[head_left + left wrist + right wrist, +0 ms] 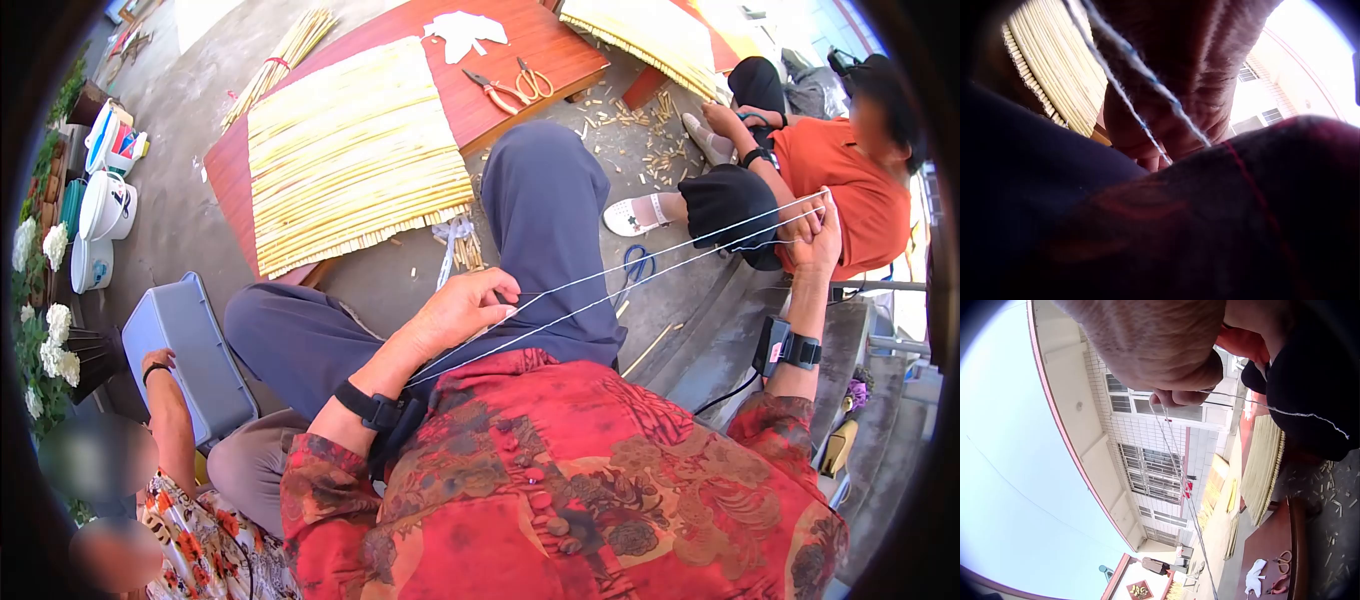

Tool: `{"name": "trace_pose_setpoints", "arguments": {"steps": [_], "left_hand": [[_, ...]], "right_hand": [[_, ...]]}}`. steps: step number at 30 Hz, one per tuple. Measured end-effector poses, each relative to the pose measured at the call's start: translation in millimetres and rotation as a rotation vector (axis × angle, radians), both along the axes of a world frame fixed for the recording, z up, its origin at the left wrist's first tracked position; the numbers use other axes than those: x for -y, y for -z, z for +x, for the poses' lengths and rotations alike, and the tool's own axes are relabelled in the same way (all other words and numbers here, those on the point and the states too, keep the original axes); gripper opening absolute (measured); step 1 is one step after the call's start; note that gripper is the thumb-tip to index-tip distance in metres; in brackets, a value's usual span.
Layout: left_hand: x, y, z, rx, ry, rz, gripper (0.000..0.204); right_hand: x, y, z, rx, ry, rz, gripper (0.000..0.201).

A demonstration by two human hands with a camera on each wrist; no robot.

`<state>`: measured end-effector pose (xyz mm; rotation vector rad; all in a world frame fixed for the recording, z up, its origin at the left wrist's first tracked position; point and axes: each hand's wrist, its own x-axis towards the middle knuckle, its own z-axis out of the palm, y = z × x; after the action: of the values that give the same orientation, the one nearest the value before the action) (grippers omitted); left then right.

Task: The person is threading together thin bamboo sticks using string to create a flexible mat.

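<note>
On the table, the mat lies left of the pliers and scissors

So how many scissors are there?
2. The gold-handled scissors lie on the red table, and the blue-handled scissors lie on the ground. More might be hidden.

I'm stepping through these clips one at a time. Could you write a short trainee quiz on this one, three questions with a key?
1. Multiple choice: what runs between the left hand and the right hand?
A) a leather belt
B) white string
C) a wooden stick
2. True or false: the pliers and the gold-handled scissors lie on top of the stalk mat.
3. Fill in: the hand nearer the person's trousers is the ____ one.

Key: 1. B. 2. False; both lie on the red table. 3. Left.
</note>
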<state>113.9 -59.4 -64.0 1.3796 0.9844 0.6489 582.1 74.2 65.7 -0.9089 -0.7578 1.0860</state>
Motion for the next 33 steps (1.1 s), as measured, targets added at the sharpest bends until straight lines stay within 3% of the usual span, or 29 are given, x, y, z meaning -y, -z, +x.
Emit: {"name": "trace_pose_setpoints", "arguments": {"steps": [1,4,11,14,17,19,21,25,27,33], "left_hand": [[0,1,4,0.002,0.000,0.003,0.023],[0,5,12,-0.139,-0.053,0.303,0.024],[-5,3,16,-0.262,0.014,0.565,0.012],[0,2,-3,-0.247,0.067,0.652,0.009],[19,-5,-43,-0.405,0.075,0.667,0.010],[31,-18,-70,-0.590,0.020,0.664,0.011],[52,-37,-97,-0.650,-0.101,0.638,0.015],[99,-70,-137,-0.785,-0.353,0.680,0.016],[123,-86,-147,-0.868,-0.414,0.653,0.016],[186,-94,-165,-1.170,-0.578,0.639,0.017]], "right_hand": [[-1,-1,-1,0.013,0.012,-0.001,0.017],[-4,-3,1,0.016,0.008,-0.002,0.017],[-1,-14,-24,0.017,0.117,-0.071,0.019],[-3,-20,-29,0.032,0.153,-0.098,0.019],[-9,-22,-20,0.049,0.160,-0.083,0.013],[-31,-19,4,0.063,0.123,-0.090,0.010],[-47,-13,37,0.066,0.022,-0.065,0.009],[-73,-8,67,0.114,0.001,-0.080,0.009],[-80,-10,56,0.141,0.114,-0.125,0.009],[-122,2,74,0.161,0.019,-0.101,0.009]]}}
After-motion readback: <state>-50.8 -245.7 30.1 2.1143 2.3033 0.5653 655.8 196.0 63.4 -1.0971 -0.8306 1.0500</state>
